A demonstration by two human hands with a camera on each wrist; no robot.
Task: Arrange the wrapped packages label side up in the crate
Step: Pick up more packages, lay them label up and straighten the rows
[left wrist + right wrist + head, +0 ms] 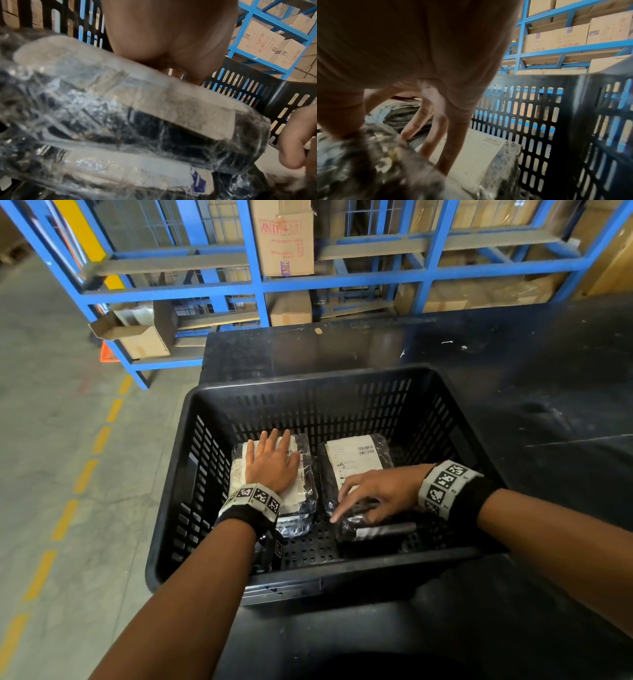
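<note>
A black slotted crate [308,378] holds wrapped packages in two stacks. My left hand [272,462] lies flat, fingers straight, on the white label of the left package [306,477]; its clear wrap fills the left wrist view [154,121], with another wrapped package under it [120,169]. On the right, a package [356,457] lies label up. My right hand [373,491] rests on that stack with spread, straight fingers; in the right wrist view its fingertips [443,170] touch the label [479,155] while the thumb sits on a dark wrapped package [376,162] nearer me [376,530].
The crate stands on a dark table [531,405]. Blue metal racking [260,285] with cardboard boxes [284,237] runs behind it. To the left is a concrete floor with a dashed yellow line [85,474]. The crate floor near the front wall [308,549] is bare.
</note>
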